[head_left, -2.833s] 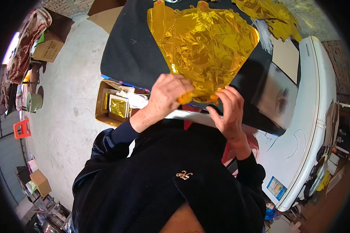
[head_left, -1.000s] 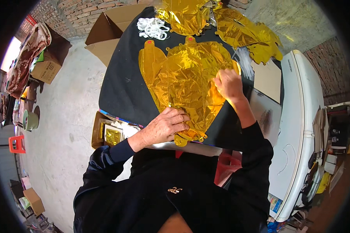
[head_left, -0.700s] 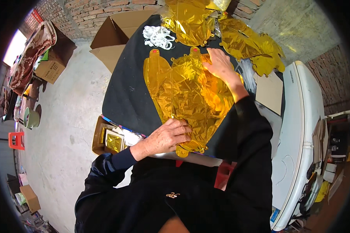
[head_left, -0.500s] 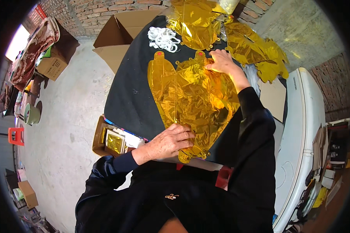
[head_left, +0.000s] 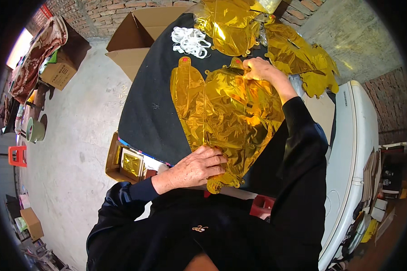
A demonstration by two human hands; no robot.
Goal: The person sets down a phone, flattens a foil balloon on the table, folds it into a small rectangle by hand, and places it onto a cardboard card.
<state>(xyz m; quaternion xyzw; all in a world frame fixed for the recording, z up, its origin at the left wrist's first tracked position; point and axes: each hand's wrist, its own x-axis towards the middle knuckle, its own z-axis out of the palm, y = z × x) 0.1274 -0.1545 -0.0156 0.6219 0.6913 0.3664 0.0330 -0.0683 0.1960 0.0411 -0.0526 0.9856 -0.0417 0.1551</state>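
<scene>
While the left hand (head_left: 193, 168) presses the lower end of the gold foil sheet (head_left: 225, 115) to the black-covered bench (head_left: 144, 119) — whether it also grips, I cannot tell — the right hand (head_left: 257, 69) seems to pinch its upper edge, where a hard pull could tear the film.

black top (head_left: 253, 244) on my feed, satiny navy left sleeve (head_left: 120, 202), matte navy cuff (head_left: 142, 189), curly gold-toned chest ornament (head_left: 199, 228)

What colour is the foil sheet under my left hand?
The foil sheet is shiny, crinkled gold, seen best in the head view.
</scene>
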